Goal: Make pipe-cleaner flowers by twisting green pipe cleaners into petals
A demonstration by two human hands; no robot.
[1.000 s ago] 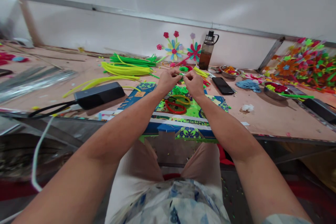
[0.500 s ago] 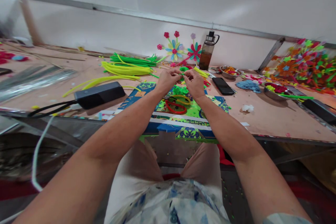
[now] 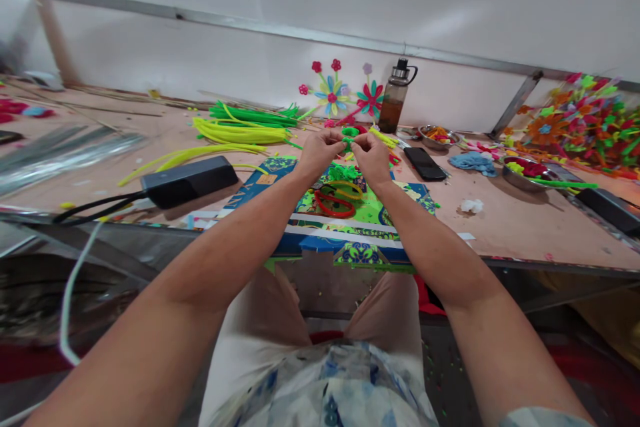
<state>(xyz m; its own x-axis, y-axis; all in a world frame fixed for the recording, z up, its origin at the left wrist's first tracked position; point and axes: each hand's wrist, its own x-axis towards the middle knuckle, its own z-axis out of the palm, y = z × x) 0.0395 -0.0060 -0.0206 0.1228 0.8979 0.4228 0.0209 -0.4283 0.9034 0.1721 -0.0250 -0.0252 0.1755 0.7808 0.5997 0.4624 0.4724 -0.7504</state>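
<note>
My left hand (image 3: 319,153) and my right hand (image 3: 372,156) meet above a blue and green patterned cardboard (image 3: 300,241), both with fingers pinched. Between the fingertips runs a short green pipe cleaner (image 3: 349,141), one end in each hand; its exact shape is too small to make out. Below the hands lies a heap of short green pipe cleaner pieces (image 3: 345,173). Nearer to me on the cardboard rest a red loop (image 3: 334,208) and a yellow loop (image 3: 353,188). Just behind the fingers sits more green material, partly hidden.
Bundles of yellow pipe cleaners (image 3: 240,131) and green pipe cleaners (image 3: 250,113) lie left, behind a black case (image 3: 190,181). Pipe cleaner flowers (image 3: 332,99) lean on the wall beside a bottle (image 3: 394,103). A phone (image 3: 425,164), blue cloth (image 3: 474,163) and metal bowls (image 3: 530,181) are right.
My fingertips have shifted slightly apart, and more of the green pipe cleaner shows between them. The rest of the table looks the same.
</note>
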